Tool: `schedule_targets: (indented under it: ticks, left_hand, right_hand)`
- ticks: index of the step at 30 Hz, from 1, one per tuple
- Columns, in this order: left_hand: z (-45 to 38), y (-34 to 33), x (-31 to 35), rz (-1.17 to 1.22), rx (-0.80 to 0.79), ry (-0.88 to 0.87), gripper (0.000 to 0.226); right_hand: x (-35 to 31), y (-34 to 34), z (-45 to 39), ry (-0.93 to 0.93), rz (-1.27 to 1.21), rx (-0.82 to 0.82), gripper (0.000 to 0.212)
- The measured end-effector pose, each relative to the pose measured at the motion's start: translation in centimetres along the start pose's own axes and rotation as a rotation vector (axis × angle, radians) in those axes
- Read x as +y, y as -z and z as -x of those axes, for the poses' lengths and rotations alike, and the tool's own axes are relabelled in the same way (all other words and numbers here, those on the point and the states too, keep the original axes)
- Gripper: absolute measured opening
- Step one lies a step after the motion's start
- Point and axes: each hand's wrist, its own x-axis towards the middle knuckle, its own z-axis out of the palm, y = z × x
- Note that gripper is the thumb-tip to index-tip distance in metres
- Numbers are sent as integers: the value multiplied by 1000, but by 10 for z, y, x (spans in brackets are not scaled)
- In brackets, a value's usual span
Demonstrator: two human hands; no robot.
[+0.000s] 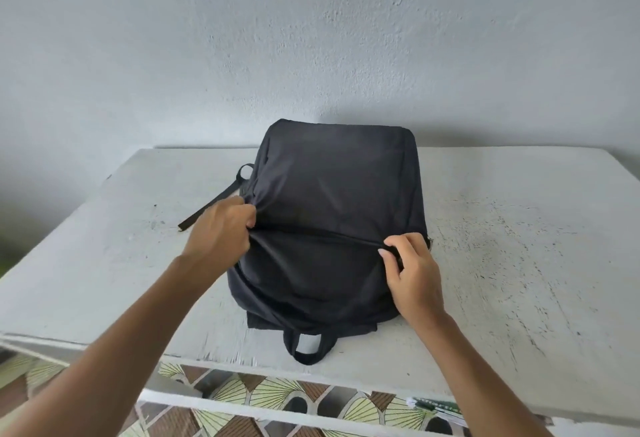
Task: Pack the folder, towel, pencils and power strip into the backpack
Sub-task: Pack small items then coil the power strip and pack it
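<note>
A black backpack (332, 215) lies flat on the white bench (502, 229), its carry handle (309, 345) hanging just over the near edge and its far end close to the grey wall (311, 38). The left hand (221, 229) grips a bunch of the fabric at the pack's left side, fingers (246, 220) curled tight round it; a zip line (311, 230) runs from these fingers across the pack to the right hand (414, 277), whose thumb and fingers pinch something small at the zip's right end, too hidden to make out. Left of the left fingers a loose strap (221, 201) trails over bare bench, which runs on to the left edge. Right of the right fingers the scuffed bench top stretches wide toward its right edge. Below the bench's near edge, a patterned floor (277, 398) shows, and a white and green item (436, 409) there bears writing too blurred to read. No brand shows on the pack. The pack's contents are hidden.
</note>
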Motion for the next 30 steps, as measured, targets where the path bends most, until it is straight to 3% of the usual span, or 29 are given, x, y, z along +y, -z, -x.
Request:
schedule_targets:
  ticks: [3, 5, 7, 10, 12, 14, 16, 19, 23, 30]
  left_hand:
    - [-6, 14, 15, -171, -8, -57, 19]
    - [-8, 17, 31, -86, 95, -227, 19]
    - [-9, 12, 54, 78, 133, -436, 12]
    - [-19, -8, 102, 217, 80, -697, 11]
    - [-30, -27, 132, 264, 34, -812, 19]
    - [-41, -46, 159, 249, -18, -891, 29]
    - [-51, -63, 175, 175, -139, -904, 39]
    - [-57, -81, 183, -4, -282, -894, 43]
    - [-60, -85, 180, -36, -283, -923, 45]
    - [-60, -92, 175, -107, -300, -935, 46]
  right_hand:
    - [-1, 0, 3, 51, -25, 64, 19]
    - [-2, 6, 5, 52, -29, 152, 29]
    - [-1, 14, 3, -105, -38, 197, 41]
    - [8, 29, -12, -431, -204, -53, 56]
    - [16, 35, -19, -441, -190, -194, 47]
    - [20, 40, -21, -404, -108, -152, 31]
    - [22, 48, -22, -420, -74, -132, 18]
    - [26, 57, -19, -388, 63, -198, 17]
    - [21, 62, -12, -203, 343, -281, 20]
    - [12, 86, -2, -89, 478, -362, 9]
